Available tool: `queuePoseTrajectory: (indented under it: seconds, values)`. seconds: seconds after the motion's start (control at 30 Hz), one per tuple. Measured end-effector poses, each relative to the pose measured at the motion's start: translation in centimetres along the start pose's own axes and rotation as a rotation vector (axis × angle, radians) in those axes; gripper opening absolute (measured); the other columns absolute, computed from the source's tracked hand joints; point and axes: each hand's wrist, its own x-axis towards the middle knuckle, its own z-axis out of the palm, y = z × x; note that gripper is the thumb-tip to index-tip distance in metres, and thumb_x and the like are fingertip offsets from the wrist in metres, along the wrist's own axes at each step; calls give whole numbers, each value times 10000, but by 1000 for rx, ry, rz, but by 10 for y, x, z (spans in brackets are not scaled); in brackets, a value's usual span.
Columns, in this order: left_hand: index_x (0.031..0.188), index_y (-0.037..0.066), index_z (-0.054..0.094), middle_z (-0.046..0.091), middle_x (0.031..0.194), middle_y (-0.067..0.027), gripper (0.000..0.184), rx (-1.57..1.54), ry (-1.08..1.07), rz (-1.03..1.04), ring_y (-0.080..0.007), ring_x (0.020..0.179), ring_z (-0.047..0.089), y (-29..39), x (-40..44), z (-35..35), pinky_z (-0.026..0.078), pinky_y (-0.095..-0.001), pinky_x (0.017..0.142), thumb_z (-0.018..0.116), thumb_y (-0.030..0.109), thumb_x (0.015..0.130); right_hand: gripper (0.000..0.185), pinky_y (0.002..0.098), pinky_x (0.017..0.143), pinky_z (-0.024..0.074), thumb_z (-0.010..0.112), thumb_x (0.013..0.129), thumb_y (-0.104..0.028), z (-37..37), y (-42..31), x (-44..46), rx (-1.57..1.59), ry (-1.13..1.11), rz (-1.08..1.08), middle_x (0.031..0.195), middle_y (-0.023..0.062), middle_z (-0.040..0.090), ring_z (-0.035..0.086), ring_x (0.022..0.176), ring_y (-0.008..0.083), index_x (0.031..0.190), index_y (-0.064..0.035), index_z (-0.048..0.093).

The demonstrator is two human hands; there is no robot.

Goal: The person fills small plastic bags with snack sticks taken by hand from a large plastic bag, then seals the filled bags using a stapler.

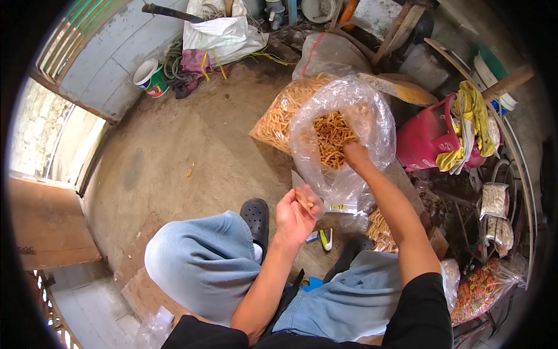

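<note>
My left hand holds a small clear plastic bag between its fingers and thumb, above my knees. A few snack sticks show inside it. My right hand reaches into a large open clear bag and touches the brown fried snack sticks there. Its fingertips are hidden among the sticks, so I cannot see whether they grip any. Right behind stands another big clear bag full of paler sticks.
On the floor between my feet lies a green-and-black stapler. More sticks lie in plastic by my right leg. A pink bin with yellow cloth stands right. Farther off are a paint bucket and a white sack.
</note>
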Motion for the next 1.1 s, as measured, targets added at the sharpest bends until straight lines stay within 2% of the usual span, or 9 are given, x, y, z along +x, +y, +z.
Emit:
queuePoseTrajectory:
  seconds: [0.13, 0.2, 0.3, 0.4, 0.53, 0.57, 0.7, 0.9, 1.1]
  values:
    - [997, 31, 543, 595, 792, -62, 326, 0, 38, 3, -199, 707, 585, 0, 4, -1, 424, -319, 590, 308, 256, 982, 124, 445, 697, 517, 584, 749, -71, -12, 11, 4, 147, 34, -50, 891, 184, 643, 634, 843, 367, 859, -29, 626]
    - [923, 140, 480, 603, 982, -19, 230, -7, -6, -11, -202, 767, 552, 3, 8, -7, 457, -344, 605, 311, 283, 985, 115, 442, 693, 512, 597, 748, -93, -18, 16, 15, 179, -19, -47, 862, 189, 651, 631, 838, 372, 833, -22, 626]
    - [925, 135, 478, 607, 983, -22, 230, -34, -49, -39, -208, 780, 558, 2, 11, -9, 466, -349, 615, 311, 281, 986, 123, 419, 676, 510, 644, 735, -102, -28, 19, 24, 178, -6, -44, 782, 186, 657, 643, 766, 342, 811, -6, 635]
    - [974, 34, 553, 587, 805, -97, 327, -36, 20, 0, -218, 733, 539, -1, 7, 0, 427, -317, 617, 307, 249, 970, 155, 370, 636, 513, 690, 735, -100, -39, 14, 24, 532, 70, 31, 742, 147, 663, 647, 685, 256, 851, -5, 653]
    - [972, 41, 554, 582, 803, -113, 330, -13, 11, 0, -220, 724, 518, 1, 12, -8, 421, -316, 618, 301, 253, 971, 137, 310, 627, 501, 688, 755, -59, -22, 6, 24, 841, -107, 226, 731, 91, 661, 630, 692, 162, 880, -9, 665]
    - [949, 77, 520, 600, 903, -74, 282, -10, -10, -18, -215, 761, 550, 3, 13, -12, 446, -334, 619, 306, 258, 980, 121, 299, 633, 498, 681, 768, -57, -15, 3, 22, 895, -155, 271, 743, 82, 663, 629, 710, 150, 878, -10, 665]
    - [921, 104, 486, 619, 1002, -38, 248, -16, -70, -41, -205, 798, 585, 7, 13, -15, 480, -354, 626, 310, 263, 993, 87, 330, 691, 491, 652, 769, -27, 26, 4, 16, 708, 87, 43, 805, 118, 657, 620, 742, 218, 856, -23, 642]
    - [949, 93, 506, 618, 999, -41, 256, -9, -79, -47, -207, 809, 593, 9, 14, -17, 498, -352, 641, 326, 268, 993, 76, 408, 716, 490, 598, 791, -54, 20, -3, 3, 497, 132, -124, 841, 167, 644, 615, 835, 335, 861, -45, 626]
    - [974, 101, 529, 614, 1058, -54, 219, 35, -49, -11, -215, 884, 597, 6, 9, -8, 525, -366, 725, 374, 256, 984, 110, 435, 733, 494, 579, 804, -118, 12, -14, -5, 407, 120, -45, 871, 166, 651, 618, 857, 354, 864, -51, 645]
